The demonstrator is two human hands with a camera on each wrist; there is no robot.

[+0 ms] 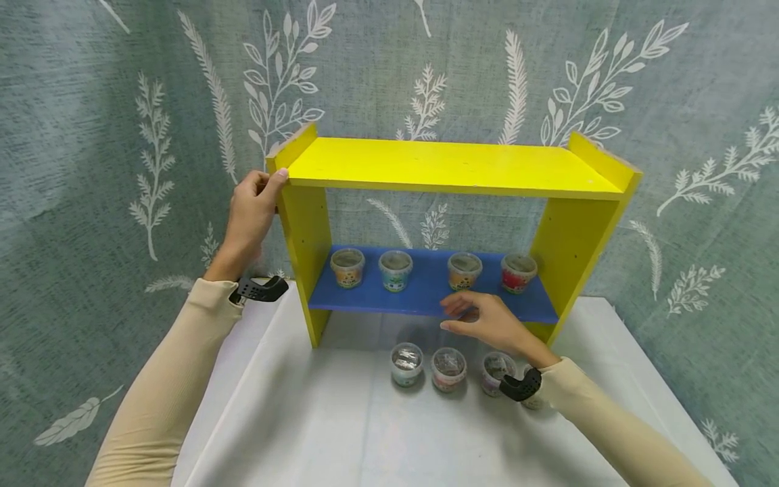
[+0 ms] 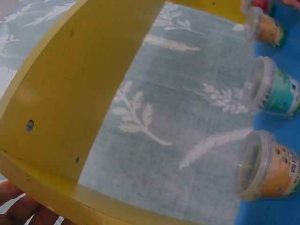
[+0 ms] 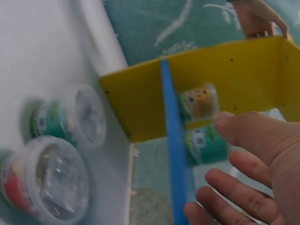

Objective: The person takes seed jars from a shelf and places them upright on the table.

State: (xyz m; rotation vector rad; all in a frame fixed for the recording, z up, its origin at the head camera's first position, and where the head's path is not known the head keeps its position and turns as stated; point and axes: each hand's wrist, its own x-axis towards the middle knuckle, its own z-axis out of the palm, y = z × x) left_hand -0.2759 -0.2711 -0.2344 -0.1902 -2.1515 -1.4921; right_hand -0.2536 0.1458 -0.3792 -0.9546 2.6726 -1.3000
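My left hand grips the upper left corner of a yellow shelf unit, thumb on the front edge and fingers round the outer side. In the left wrist view its fingertips show at the bottom left. My right hand is in front of the blue shelf board, fingers loosely bent and holding nothing. Behind it on the board stands an orange-labelled plastic cup, with a red-labelled cup to its right. Left of them are a teal-labelled cup and another orange-labelled cup.
On the white table, before the unit, stand a teal-labelled cup, a red-labelled cup and a third cup. Another cup is partly hidden by the right wrist. Leaf-patterned green cloth hangs behind.
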